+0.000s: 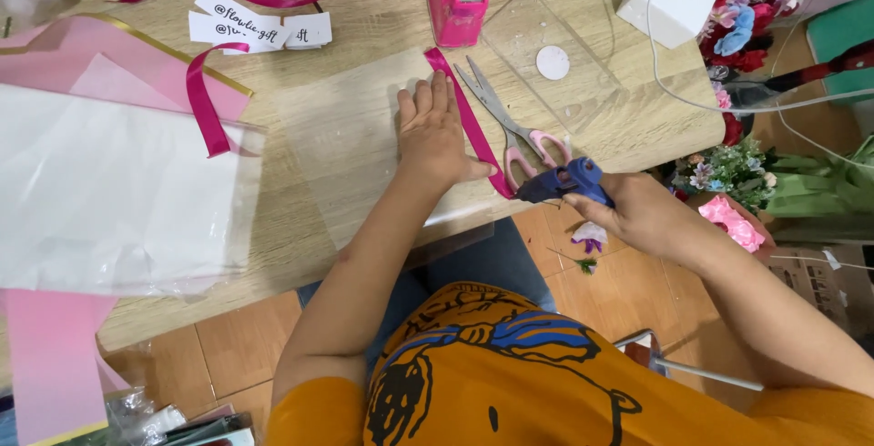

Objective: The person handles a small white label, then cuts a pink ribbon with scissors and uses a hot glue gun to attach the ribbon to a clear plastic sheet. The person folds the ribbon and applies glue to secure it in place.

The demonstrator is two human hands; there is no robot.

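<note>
Wooden table [364, 9]: left hand [435, 133] flat, released, on ribbon [469, 118]; right hand [637, 214] grasping glue gun [563, 180].

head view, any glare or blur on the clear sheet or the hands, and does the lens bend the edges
Head view: soft even light, faint shadows; the clear plastic sheet shows a pale sheen, no hard glare; the left hand flat on it and the right hand gripping the blue glue gun are sharp; the wide lens curves the wooden table edge.

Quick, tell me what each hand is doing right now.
Left hand: open, pressed flat on the clear sheet beside the magenta ribbon strip.
Right hand: closed on the blue glue gun.
</note>
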